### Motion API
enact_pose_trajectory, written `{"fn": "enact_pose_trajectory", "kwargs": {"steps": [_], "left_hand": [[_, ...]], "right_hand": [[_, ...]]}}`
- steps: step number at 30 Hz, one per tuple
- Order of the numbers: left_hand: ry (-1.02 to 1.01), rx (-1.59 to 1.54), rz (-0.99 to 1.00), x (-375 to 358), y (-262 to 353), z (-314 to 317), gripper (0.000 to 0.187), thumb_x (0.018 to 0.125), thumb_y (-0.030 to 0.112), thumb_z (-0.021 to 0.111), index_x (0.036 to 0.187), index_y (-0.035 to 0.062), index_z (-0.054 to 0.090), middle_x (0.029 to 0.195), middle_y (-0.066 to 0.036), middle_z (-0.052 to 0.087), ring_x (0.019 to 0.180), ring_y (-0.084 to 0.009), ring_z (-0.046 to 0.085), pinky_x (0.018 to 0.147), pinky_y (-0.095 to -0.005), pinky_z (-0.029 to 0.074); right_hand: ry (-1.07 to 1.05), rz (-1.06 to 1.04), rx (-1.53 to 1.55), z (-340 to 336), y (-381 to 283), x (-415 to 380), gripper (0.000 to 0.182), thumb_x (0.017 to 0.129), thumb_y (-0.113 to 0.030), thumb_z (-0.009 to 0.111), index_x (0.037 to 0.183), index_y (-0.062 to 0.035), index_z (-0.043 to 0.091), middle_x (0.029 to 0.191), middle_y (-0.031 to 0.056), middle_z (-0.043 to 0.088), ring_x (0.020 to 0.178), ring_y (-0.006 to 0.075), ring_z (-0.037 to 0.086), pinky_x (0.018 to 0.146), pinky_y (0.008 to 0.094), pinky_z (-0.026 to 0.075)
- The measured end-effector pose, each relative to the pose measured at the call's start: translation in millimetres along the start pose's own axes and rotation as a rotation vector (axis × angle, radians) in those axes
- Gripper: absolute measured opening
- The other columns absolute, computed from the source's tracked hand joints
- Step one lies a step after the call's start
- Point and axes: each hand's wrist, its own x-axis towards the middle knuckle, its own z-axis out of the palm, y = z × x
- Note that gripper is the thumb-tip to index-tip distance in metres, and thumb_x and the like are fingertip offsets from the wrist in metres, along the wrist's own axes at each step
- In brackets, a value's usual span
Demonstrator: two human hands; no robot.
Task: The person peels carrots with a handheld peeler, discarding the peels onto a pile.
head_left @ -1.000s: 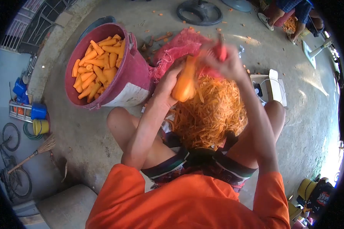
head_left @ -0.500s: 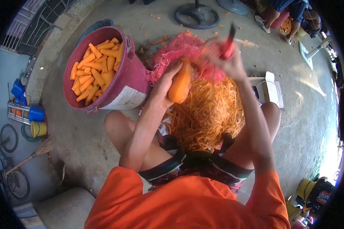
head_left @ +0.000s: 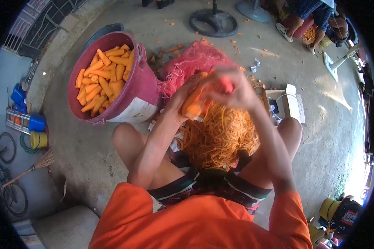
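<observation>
My left hand (head_left: pixel 179 99) is wrapped round a carrot (head_left: pixel 192 108), which is tilted with its thick end toward me. Closed on a red-handled peeler (head_left: pixel 223 85), my right hand (head_left: pixel 237 89) is over the carrot's upper right side. Motion smears that hand, and the peeler's blade cannot be made out. Under both hands, between my knees, lies a large heap of carrot peelings (head_left: pixel 220 137). A pink mesh sack (head_left: pixel 199 56) lies just beyond the heap.
A big maroon tub (head_left: pixel 143 81) of peeled carrots (head_left: pixel 106 79) stands at my left. To the right is an open white box (head_left: pixel 294 103). A round black stand base (head_left: pixel 214 23) and carrot scraps are farther off. Another person's legs (head_left: pixel 305 18) show at the upper right.
My right hand has come down and left with the peeler, from beyond the carrot to over it. The carrot has turned slightly in my left hand.
</observation>
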Motion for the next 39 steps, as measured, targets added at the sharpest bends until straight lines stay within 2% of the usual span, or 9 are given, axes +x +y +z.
{"fn": "enact_pose_trajectory", "kwargs": {"steps": [5, 11, 18, 20, 25, 29, 32, 35, 39], "left_hand": [[-0.027, 0.084, -0.014, -2.2, -6.0, 1.2, 0.033, 0.102, 0.035, 0.062, 0.126, 0.0113, 0.06, 0.108, -0.005, 0.068, 0.095, -0.0154, 0.069, 0.076, -0.0309, 0.06], [0.001, 0.007, 0.084, -0.8, -11.0, -5.4, 0.032, 0.103, 0.032, 0.06, 0.128, 0.0118, 0.058, 0.111, -0.004, 0.067, 0.098, -0.0164, 0.069, 0.079, -0.0296, 0.06], [-0.16, 0.032, -0.078, -6.9, -1.5, -3.0, 0.036, 0.104, 0.033, 0.059, 0.133, 0.0117, 0.056, 0.114, -0.006, 0.069, 0.098, -0.0171, 0.07, 0.075, -0.0273, 0.061], [-0.155, -0.024, -0.102, -0.4, -1.0, -9.4, 0.036, 0.105, 0.033, 0.057, 0.132, 0.0102, 0.057, 0.112, -0.006, 0.07, 0.092, -0.0181, 0.072, 0.068, -0.0287, 0.062], [-0.093, -0.054, -0.171, -4.6, -5.8, -17.0, 0.039, 0.105, 0.035, 0.056, 0.13, 0.0059, 0.058, 0.104, -0.011, 0.071, 0.086, -0.0198, 0.073, 0.06, -0.0334, 0.064], [-0.377, -0.322, -0.211, 16.7, -8.9, -50.9, 0.04, 0.105, 0.035, 0.056, 0.131, 0.0052, 0.059, 0.107, -0.011, 0.071, 0.092, -0.0189, 0.072, 0.065, -0.034, 0.063], [0.078, 0.035, -0.044, -9.9, -3.4, -5.2, 0.04, 0.103, 0.036, 0.058, 0.13, 0.0054, 0.06, 0.11, -0.008, 0.07, 0.093, -0.0172, 0.071, 0.074, -0.0318, 0.062], [-0.018, -0.049, -0.036, 6.0, -12.3, -24.7, 0.039, 0.102, 0.035, 0.059, 0.128, 0.0058, 0.061, 0.113, -0.007, 0.07, 0.094, -0.0171, 0.071, 0.079, -0.0309, 0.062], [-0.054, -0.048, -0.099, 1.3, -7.4, -28.8, 0.037, 0.102, 0.036, 0.06, 0.125, 0.0068, 0.061, 0.105, -0.008, 0.07, 0.092, -0.0178, 0.071, 0.074, -0.0342, 0.063]], "right_hand": [[0.467, 0.319, 0.261, -38.0, 37.1, -2.0, 0.018, 0.082, -0.003, 0.079, 0.098, -0.0029, 0.072, 0.094, 0.006, 0.075, 0.085, 0.0117, 0.068, 0.076, 0.0285, 0.054], [0.04, -0.026, 0.033, -5.8, -10.1, 0.8, 0.019, 0.083, -0.001, 0.079, 0.101, -0.0001, 0.071, 0.094, 0.006, 0.075, 0.08, 0.0132, 0.069, 0.073, 0.0263, 0.055], [0.438, 0.307, 0.481, -26.3, 21.9, -4.9, 0.022, 0.083, -0.001, 0.08, 0.102, -0.0005, 0.071, 0.1, 0.0084, 0.075, 0.086, 0.0127, 0.068, 0.075, 0.0264, 0.054], [0.183, -0.106, 0.019, -20.8, 1.6, 2.8, 0.021, 0.085, -0.001, 0.078, 0.105, 0.0002, 0.069, 0.101, 0.0107, 0.075, 0.083, 0.0121, 0.068, 0.073, 0.0248, 0.054], [0.447, 0.361, 0.35, -36.8, 49.6, -8.4, 0.019, 0.083, -0.002, 0.081, 0.1, 0.0008, 0.071, 0.099, 0.0061, 0.075, 0.087, 0.0114, 0.067, 0.075, 0.0259, 0.055], [0.293, 0.09, 0.302, 3.1, -7.4, -1.3, 0.019, 0.081, -0.001, 0.081, 0.098, -0.0008, 0.072, 0.096, 0.0064, 0.075, 0.087, 0.0125, 0.068, 0.075, 0.029, 0.054], [0.172, 0.047, 0.219, 13.4, -34.2, 2.9, 0.021, 0.078, -0.001, 0.082, 0.098, -0.002, 0.073, 0.092, 0.0094, 0.073, 0.086, 0.017, 0.069, 0.074, 0.0323, 0.053], [0.15, -0.049, 0.034, 7.1, -13.2, 4.6, 0.02, 0.082, -0.005, 0.082, 0.098, -0.0003, 0.071, 0.092, 0.0077, 0.074, 0.081, 0.0161, 0.07, 0.072, 0.0303, 0.055], [0.462, 0.312, 0.335, -17.4, 58.0, -14.4, 0.018, 0.083, -0.005, 0.078, 0.098, -0.0004, 0.07, 0.089, 0.0082, 0.073, 0.079, 0.0122, 0.063, 0.071, 0.0308, 0.051]]}}
